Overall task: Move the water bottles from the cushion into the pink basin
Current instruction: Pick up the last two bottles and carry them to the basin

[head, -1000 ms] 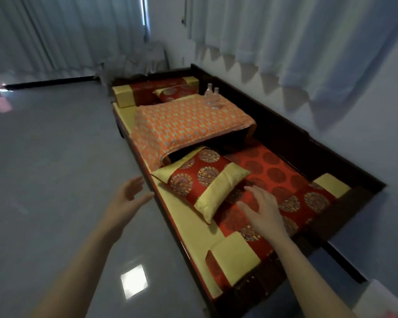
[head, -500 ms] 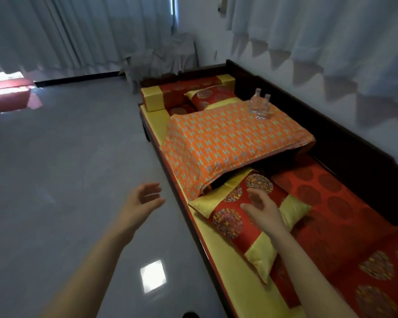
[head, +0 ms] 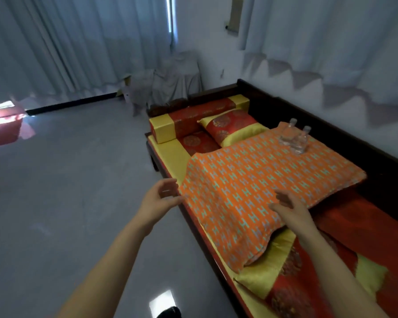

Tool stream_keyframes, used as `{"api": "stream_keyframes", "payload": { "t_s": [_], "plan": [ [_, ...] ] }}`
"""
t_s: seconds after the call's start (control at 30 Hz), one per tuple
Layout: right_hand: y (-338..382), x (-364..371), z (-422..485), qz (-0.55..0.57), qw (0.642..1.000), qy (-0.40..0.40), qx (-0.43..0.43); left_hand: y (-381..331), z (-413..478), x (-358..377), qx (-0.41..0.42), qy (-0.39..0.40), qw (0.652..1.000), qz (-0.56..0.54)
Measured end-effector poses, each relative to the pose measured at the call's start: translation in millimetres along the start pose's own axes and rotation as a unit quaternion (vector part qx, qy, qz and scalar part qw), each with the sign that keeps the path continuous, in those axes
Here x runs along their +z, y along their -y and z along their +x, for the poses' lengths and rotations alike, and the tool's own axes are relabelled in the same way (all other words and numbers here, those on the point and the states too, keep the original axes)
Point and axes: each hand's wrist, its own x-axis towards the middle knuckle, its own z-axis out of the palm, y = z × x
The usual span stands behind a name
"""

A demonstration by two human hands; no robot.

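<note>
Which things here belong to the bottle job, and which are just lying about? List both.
Job: water bottles; orange cushion they stand on; left hand and right hand, both empty.

Lying about: red-and-gold pillows; draped grey cloth; curtains.

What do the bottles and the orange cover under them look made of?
The water bottles: clear, glossy plastic by the look; the orange cover shows through them. The orange cover: woven cloth with a printed teal pattern, matte, draping softly over its edges. Exact fibre can't be told.

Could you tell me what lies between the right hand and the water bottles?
Only bare orange patterned cushion lies between right hand and water bottles, per the head view.
</note>
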Motion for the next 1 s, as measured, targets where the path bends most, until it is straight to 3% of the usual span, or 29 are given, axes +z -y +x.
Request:
{"api": "stream_keyframes", "payload": {
  "t_s": [0.17, 0.37, 0.77, 1.0],
  "plan": [
    [30, 39, 52, 0.021, 0.995, -0.093, 0.012, -24, 119, -29, 0.017, 0.077, 0.997, 0.025],
    [34, 58, 89, 0.034, 0.983, -0.166, 0.070, -25, 214, -12, 0.005, 0.198, 0.977, 0.084],
    [17, 38, 200, 0.057, 0.957, -0.264, 0.109, -60, 357, 80, -0.010, 0.301, 0.948, 0.107],
    [22, 16, 300, 0.081, 0.948, -0.285, 0.113, -94, 463, 116, 0.021, 0.292, 0.950, 0.114]
  ]
}}
